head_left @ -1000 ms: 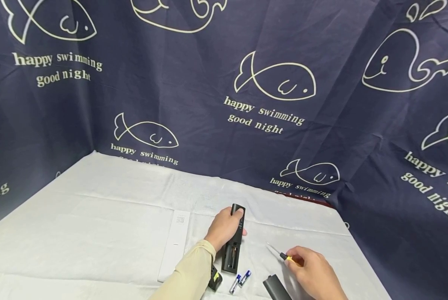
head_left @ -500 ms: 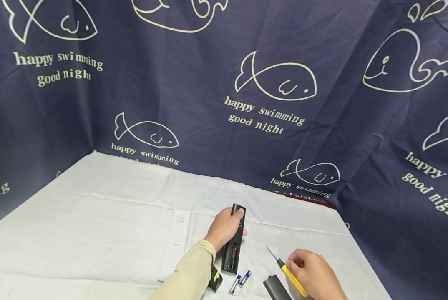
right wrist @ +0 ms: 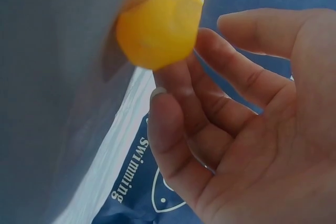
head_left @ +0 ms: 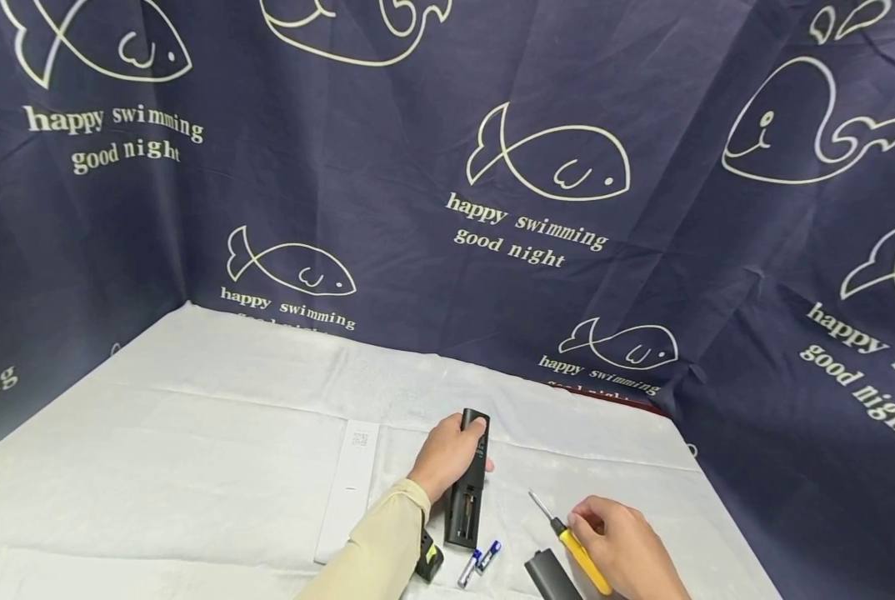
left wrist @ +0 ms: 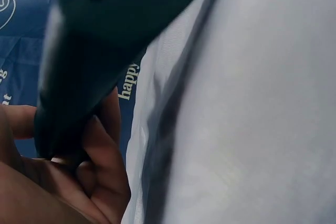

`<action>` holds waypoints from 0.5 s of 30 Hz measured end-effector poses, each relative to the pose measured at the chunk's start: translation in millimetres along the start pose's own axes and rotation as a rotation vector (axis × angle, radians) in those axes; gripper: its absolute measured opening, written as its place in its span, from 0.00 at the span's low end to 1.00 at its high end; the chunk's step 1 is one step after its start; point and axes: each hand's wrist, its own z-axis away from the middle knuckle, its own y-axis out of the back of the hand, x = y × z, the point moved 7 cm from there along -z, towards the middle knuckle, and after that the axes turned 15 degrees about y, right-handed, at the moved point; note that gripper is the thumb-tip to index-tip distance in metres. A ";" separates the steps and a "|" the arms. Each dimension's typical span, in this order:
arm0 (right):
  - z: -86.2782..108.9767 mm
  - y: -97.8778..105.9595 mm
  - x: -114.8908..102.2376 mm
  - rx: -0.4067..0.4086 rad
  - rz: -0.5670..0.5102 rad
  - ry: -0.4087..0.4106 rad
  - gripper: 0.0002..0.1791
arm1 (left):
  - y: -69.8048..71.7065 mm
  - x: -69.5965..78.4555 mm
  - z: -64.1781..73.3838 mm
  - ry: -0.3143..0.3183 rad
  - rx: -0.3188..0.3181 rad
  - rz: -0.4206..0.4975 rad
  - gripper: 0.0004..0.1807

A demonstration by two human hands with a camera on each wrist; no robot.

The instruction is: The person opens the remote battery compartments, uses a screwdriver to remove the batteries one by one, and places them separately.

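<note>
Leaving the screwdriver toward the desk's right edge seems the step; left grip holds the remote, loose right grip may next need to pinch

A plain pale cream-yellow sleeve covers the left arm on the near side of the white-covered table. Its cloth creases softly along the forearm and gathers into a narrow, puckered cuff just short of the left hand. Beside the sleeve near the wrist shows a black block with a yellow-green patch; whether it is worn cannot be told. Nearer the table's right edge, the right hand and wrist are bare.
</note>
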 end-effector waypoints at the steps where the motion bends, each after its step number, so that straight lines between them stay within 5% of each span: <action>1: 0.0 -0.1 -0.2 0.002 -0.001 0.003 0.03 | -0.1 -0.1 0.0 -0.002 -0.001 -0.001 0.21; 7: 0.4 -0.4 -0.4 0.007 -0.020 0.010 0.05 | 0.0 0.5 0.8 -0.008 0.003 -0.005 0.19; 15: 1.0 -0.4 -0.7 0.007 -0.035 0.015 0.05 | 2.4 1.0 -1.9 0.007 0.084 -0.095 0.17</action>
